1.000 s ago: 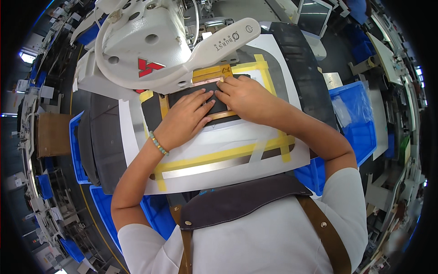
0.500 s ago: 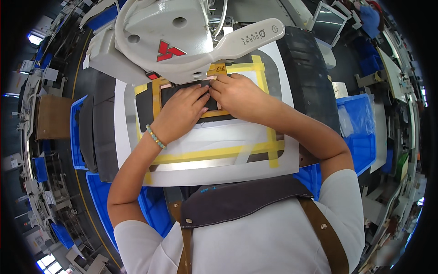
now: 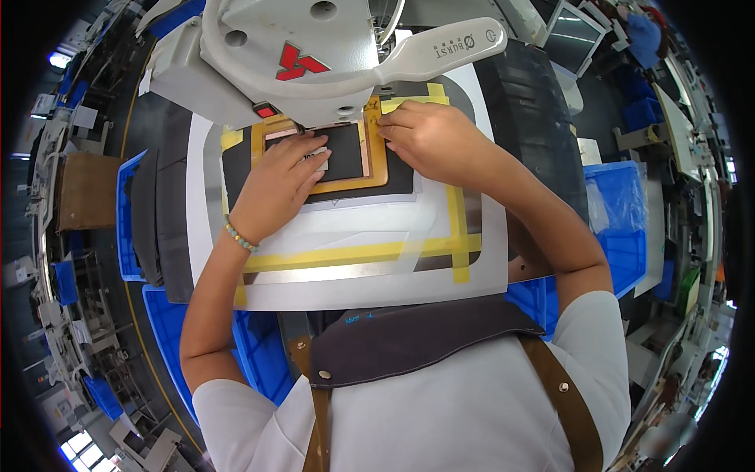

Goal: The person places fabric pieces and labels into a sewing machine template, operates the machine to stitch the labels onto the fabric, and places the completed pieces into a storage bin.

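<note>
My left hand point(image 3: 275, 182), with a beaded bracelet at its wrist, lies with fingers stretched over black material point(image 3: 346, 148) inside an orange rectangular frame point(image 3: 381, 169). A small pale label-like piece point(image 3: 321, 160) shows partly beneath its fingertips; the rest is hidden. My right hand point(image 3: 436, 143) has its fingers bent together at the upper right bar of the frame, thumb and fingertips closed on that bar. Just beyond both hands stands the pale head of a sewing machine point(image 3: 307, 86). The frame rests on a white sheet point(image 3: 354, 295) edged with yellow tape point(image 3: 362, 253).
A white lever-like handle point(image 3: 444, 53) juts right from the machine head, above my right hand. Blue bins point(image 3: 617, 228) stand right of the dark table point(image 3: 543, 157), others at left. A cardboard box point(image 3: 90, 193) and a screen point(image 3: 574, 35) lie farther out.
My hands have parted: the right has moved from the frame's inside to its right bar, the left slightly leftward. The pale piece and more black material now show.
</note>
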Demonstrator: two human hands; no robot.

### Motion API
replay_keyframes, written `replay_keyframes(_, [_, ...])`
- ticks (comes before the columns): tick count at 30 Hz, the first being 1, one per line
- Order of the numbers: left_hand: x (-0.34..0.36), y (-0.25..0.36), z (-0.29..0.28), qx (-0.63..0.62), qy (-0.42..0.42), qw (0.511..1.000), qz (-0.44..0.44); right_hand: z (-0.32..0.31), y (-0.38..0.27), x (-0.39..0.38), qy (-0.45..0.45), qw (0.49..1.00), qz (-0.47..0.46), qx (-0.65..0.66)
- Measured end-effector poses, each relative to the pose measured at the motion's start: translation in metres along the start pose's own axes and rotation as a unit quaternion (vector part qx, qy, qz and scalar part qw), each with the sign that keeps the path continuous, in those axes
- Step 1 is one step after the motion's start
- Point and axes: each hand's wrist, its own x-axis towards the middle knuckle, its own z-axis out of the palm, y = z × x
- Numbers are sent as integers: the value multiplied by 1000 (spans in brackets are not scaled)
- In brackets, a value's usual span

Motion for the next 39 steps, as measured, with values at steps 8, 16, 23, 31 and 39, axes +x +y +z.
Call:
replay_keyframes(8, [11,-4,10,-6,-26,1000,15,34,-44,-9,19,990,-112,87])
replay_keyframes(16, [23,-10,13,-6,-41,999,14,32,-52,-12,17,995,-94,40])
replay_keyframes(23, [21,-10,19,15,-16,999,40,37,-56,-13,34,994,-105,17])
replay_keyframes(31, [20,-11,18,24,-17,999,31,36,-58,-14,19,997,-80,5])
replay_keyframes(39, [2,-14,8,-27,-44,997,60,41,-59,-14,27,997,-73,-13])
